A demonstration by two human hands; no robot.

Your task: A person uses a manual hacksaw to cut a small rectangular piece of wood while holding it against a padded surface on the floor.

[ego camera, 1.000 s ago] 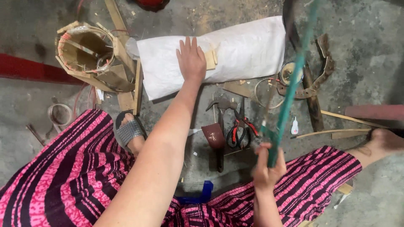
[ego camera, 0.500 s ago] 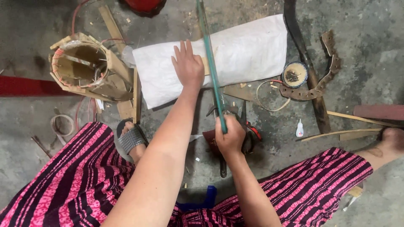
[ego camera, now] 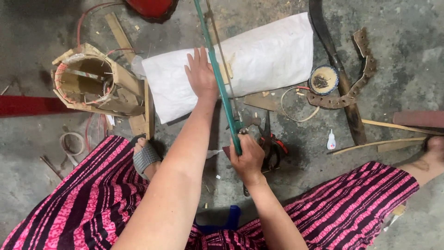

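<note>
My left hand [ego camera: 201,74] lies flat, fingers spread, on a white woven sack [ego camera: 268,55] stretched over the concrete floor, pinning a small pale wooden piece [ego camera: 226,71] beside it. My right hand [ego camera: 247,157] grips the handle end of a green-framed hacksaw [ego camera: 217,69], which runs up and away across the sack, its thin blade lying just right of the frame over the wooden piece. I sit with legs apart in pink-and-black striped trousers.
A round bamboo frame [ego camera: 90,85] stands at left. Red-handled pliers [ego camera: 273,146] and other tools lie by my right hand. A small bowl of nails [ego camera: 323,79], a curved wooden strip [ego camera: 358,78], a glue bottle [ego camera: 330,139] and bamboo slats [ego camera: 393,136] lie at right.
My right hand swung the hacksaw from the right side over to the middle, and its frame now lies across the sack beside my left hand. The left hand stayed on the sack.
</note>
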